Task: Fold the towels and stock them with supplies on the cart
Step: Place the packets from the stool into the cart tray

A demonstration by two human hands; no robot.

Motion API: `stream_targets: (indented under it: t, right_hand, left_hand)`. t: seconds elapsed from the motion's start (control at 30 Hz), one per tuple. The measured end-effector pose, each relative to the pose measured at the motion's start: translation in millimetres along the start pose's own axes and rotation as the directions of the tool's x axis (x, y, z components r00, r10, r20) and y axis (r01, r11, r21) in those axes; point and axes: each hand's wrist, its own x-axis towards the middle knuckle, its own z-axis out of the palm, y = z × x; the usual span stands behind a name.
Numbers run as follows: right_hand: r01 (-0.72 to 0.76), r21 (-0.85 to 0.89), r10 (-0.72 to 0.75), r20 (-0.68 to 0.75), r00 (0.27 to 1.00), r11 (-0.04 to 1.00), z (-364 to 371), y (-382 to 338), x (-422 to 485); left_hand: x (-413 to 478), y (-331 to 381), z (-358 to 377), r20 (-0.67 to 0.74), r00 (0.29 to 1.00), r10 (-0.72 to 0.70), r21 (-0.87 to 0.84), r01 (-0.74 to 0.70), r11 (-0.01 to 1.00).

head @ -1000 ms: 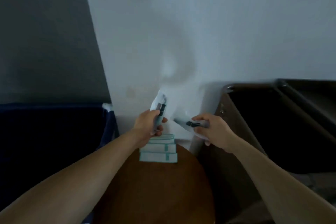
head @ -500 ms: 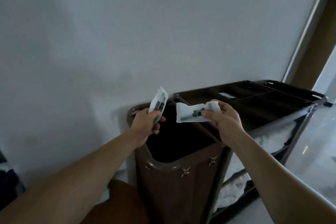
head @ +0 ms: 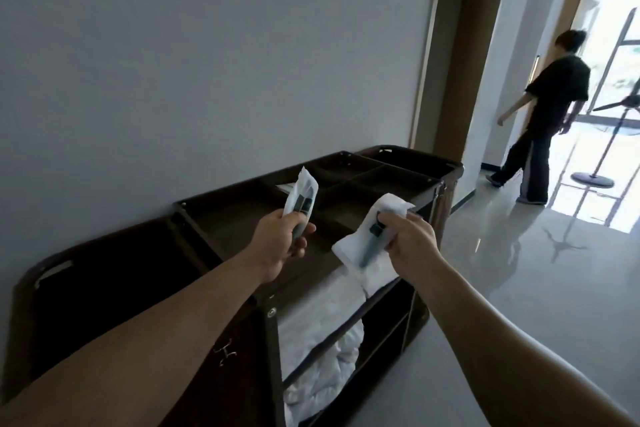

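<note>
Since the earlier frames the view had swung right, off the round brown stand and its stacked boxes and onto the cart, with both hands carried along and each packet tilted anew.

Head view: the left hand had its fingers closed round the lower end of a white packet, which stood nearly upright above the knuckles, a dark item showing through the wrapper. The right hand pinched a second packet between thumb and fingers; that one slanted down and to the left, hanging below the fingertips. Beyond and under both sets of fingers lay the cart's top tray, split into dark compartments, most of them looking bare; one far compartment beyond the left fingers held something pale. Below the right fingers, white towels filled the cart's open shelves. Far past the right hand a person in black walked off down the corridor.

The step in hand looked like stocking supplies, towels seemingly shelved already. The next move likely called for lowering each packet into a compartment and loosening the fingers only once it lay flat inside the dividers.
</note>
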Motion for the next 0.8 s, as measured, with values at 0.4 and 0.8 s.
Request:
stream_targets:
  t: [0.4, 0.8]
  right_hand:
    - [0.066, -0.253, -0.093, -0.097, 0.991, 0.965, -22, -23, 153]
    - [0.082, -0.34, -0.068, 0.051, 0.996, 0.937, -49, -38, 323]
  left_hand:
    - [180, -8, 83, 0.29, 0.956, -0.046, -0.067, 0.069, 0.995]
    - [328, -30, 131, 0.177, 0.984, -0.026, -0.014, 0.029, 0.999]
